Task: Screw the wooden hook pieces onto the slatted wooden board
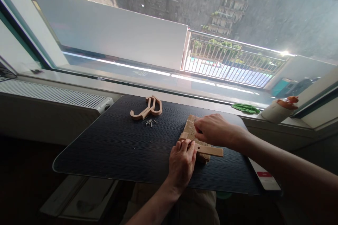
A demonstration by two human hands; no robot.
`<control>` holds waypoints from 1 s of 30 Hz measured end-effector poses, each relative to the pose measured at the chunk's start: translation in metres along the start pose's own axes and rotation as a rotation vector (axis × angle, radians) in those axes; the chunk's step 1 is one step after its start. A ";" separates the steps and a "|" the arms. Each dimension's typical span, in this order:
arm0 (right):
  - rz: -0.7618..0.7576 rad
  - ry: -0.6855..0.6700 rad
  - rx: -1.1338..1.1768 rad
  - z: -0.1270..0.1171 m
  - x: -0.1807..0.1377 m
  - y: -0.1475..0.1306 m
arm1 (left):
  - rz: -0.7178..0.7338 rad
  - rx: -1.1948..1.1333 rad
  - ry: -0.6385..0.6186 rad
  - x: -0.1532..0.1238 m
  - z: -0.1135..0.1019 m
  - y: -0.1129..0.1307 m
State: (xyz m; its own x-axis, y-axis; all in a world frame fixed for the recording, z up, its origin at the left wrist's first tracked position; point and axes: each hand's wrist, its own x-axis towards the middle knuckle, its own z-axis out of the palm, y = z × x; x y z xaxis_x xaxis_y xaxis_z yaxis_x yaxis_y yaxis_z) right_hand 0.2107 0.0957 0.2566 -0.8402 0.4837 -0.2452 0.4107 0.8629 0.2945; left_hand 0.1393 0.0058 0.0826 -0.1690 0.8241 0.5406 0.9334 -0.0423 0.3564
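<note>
The left hand [182,158] is pinning the strip [212,150] over the block [190,124] toward the table [105,147]'s near right corner, its long axis running toward the right edge, while the right hand [212,130] is curling just beyond, its hold impossible to tell

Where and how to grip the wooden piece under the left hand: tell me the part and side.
Probably best to pinch the wooden piece by its flat, straight end, coming from the right. That end juts past the block underneath, so there seems to be room above and below it, while the left hand lies over it farther left.
</note>
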 end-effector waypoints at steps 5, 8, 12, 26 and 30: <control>-0.111 -0.071 0.004 -0.011 -0.004 0.000 | 0.006 -0.010 0.012 -0.002 0.001 -0.001; -0.119 -0.041 -0.026 -0.014 -0.001 -0.004 | -0.004 -0.006 0.003 -0.002 0.003 -0.002; -0.114 -0.010 -0.037 -0.007 0.003 -0.007 | 0.005 -0.004 -0.002 -0.002 0.003 -0.003; -0.051 -0.077 0.084 -0.008 -0.009 0.003 | 0.003 -0.018 -0.014 -0.002 0.000 -0.002; -0.080 -0.031 0.007 -0.012 -0.004 0.001 | 0.008 -0.019 -0.015 -0.002 0.001 -0.003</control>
State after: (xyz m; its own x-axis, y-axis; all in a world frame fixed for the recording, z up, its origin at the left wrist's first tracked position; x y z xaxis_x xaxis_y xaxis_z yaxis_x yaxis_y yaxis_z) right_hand 0.2107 0.0929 0.2693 -0.8592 0.4174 -0.2958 0.3453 0.8998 0.2668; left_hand 0.1376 0.0046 0.0795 -0.1570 0.8322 0.5317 0.9283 -0.0593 0.3670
